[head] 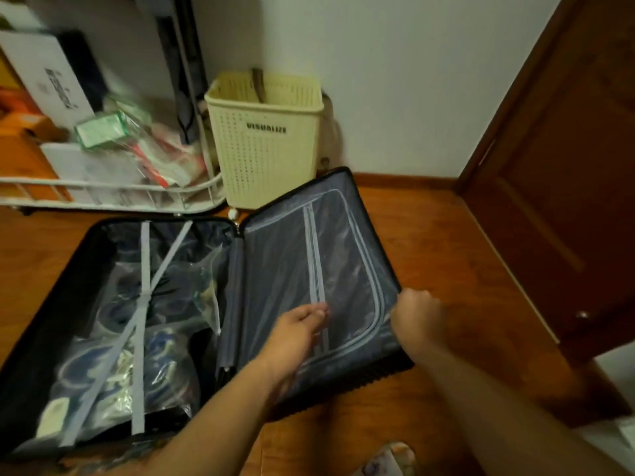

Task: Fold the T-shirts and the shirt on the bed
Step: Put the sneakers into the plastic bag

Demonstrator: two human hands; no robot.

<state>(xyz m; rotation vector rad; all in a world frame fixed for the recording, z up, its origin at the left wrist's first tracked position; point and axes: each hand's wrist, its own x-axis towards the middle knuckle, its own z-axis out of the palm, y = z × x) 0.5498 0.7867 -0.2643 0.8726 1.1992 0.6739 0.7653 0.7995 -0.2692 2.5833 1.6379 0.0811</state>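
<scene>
A dark suitcase (103, 242) lies open on the wooden floor. Its left half holds clear plastic bags of clothing (113, 359) under crossed grey straps. The right half is the lid (275, 269), covered by a zipped mesh divider with a grey zip (314, 255) down its middle. My left hand (295, 328) reaches over the divider and pinches the zip near its lower end. My right hand (417, 314) is curled round the lid's right edge. No T-shirt, shirt or bed is in view.
A cream plastic laundry basket (266, 149) stands against the wall behind the suitcase. A white wire rack (103, 187) loaded with boxes and packets is at the back left. A brown wooden door (567, 173) is at the right.
</scene>
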